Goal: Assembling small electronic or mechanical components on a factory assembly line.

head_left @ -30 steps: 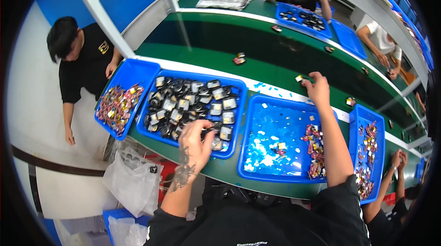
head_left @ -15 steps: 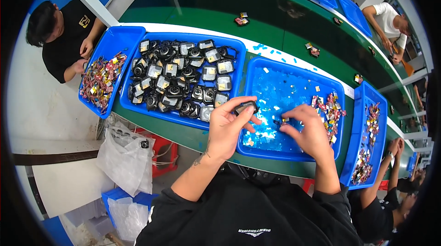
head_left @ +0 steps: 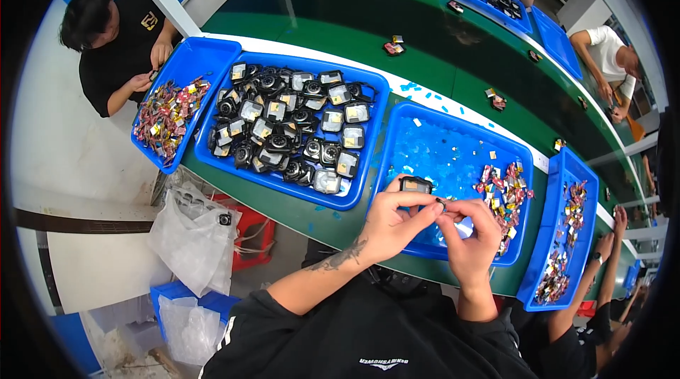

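My left hand [head_left: 397, 223] is closed around a black camera housing [head_left: 416, 185] with a pale window, held above the near left part of a blue tray [head_left: 525, 198]. Close against it, my right hand [head_left: 472, 236] pinches with thumb and forefinger. A small dark piece [head_left: 442, 203] sits between the fingertips of both hands; its kind is too small to tell. Inside that tray lie blue film scraps [head_left: 432, 139] and, along the right side, a heap of small red and yellow circuit parts [head_left: 504, 191].
Left of it stands a blue tray [head_left: 283, 196] full of black cameras [head_left: 283, 113]. Blue bins of circuit parts flank both trays: a left bin [head_left: 228, 49] and a right bin [head_left: 533, 294]. Beyond runs a green belt [head_left: 319, 18] carrying scattered parts. Co-workers sit left, right and across.
My hands have come together. The right hand has moved from over the tray toward me and up to the left hand, which has turned the camera housing. The whole view has shifted slightly.
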Demonstrator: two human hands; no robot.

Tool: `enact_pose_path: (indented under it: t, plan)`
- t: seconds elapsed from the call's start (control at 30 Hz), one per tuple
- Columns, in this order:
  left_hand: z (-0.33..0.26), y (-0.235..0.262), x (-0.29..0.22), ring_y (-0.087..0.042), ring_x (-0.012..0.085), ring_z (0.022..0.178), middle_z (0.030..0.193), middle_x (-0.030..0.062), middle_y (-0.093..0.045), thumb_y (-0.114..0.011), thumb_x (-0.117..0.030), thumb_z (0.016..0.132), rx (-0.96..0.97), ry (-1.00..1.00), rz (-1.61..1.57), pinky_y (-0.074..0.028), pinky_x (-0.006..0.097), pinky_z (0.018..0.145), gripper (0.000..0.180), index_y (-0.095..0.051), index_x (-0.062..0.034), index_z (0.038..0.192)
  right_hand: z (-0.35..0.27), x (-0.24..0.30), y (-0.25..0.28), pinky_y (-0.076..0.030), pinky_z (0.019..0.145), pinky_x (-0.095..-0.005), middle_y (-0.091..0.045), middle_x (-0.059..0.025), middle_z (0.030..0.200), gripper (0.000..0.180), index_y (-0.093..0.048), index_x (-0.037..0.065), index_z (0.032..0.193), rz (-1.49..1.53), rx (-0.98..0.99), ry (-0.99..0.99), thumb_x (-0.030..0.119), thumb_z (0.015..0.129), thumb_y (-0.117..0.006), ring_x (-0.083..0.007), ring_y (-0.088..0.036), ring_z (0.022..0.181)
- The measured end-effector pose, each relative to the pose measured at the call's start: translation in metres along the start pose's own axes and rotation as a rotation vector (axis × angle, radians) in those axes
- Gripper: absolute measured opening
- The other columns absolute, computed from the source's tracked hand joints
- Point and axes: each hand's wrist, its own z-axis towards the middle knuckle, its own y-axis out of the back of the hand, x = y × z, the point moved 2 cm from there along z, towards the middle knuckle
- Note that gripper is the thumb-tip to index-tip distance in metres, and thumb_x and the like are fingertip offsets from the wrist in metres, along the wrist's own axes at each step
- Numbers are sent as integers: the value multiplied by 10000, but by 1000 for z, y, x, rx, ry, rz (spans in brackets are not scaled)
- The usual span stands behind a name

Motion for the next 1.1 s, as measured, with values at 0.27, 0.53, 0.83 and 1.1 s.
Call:
enact_pose_path:
  t: [0.27, 0.53, 0.83, 1.1]
  plan:
    - [-2, -6, 0, -501, 68, 629, 966, 51, -598, -752, -88, 821, -196, -20, -7, -410, 212, 544, 98, -731, -38, 903, 17, 6, 11, -480, 683, -287, -629, -61, 786, 185, -654, 12, 928, 18, 70, -64, 18, 760, -733, -172, -593, 728]
    - [-5, 1, -19, -637, 162, 801, 1078, 81, -582, -778, -83, 775, -171, -253, 411, -490, 261, 563, 125, -729, -81, 890, 20, 0, 17, -479, 637, -211, -641, -12, 815, 58, -650, -20, 881, 419, 303, -397, 29, 886, -680, -57, -572, 747]
    - [-4, 0, -3, -561, 65, 664, 1078, 64, -564, -757, -63, 816, -52, -210, 209, -438, 207, 526, 130, -708, -50, 936, 22, -31, 5, -405, 581, -220, -530, 34, 738, 204, -610, 42, 911, 652, 619, -518, 198, 1006, -518, -50, -473, 657]
    - [1, 0, 10, -550, 37, 693, 1008, 52, -548, -719, -43, 855, -189, 12, -155, -454, 184, 583, 109, -692, -8, 955, 23, -19, 3, -515, 701, -243, -614, -57, 951, 417, -592, 51, 1237, 11, 191, -204, -81, 844, -633, -106, -589, 825]
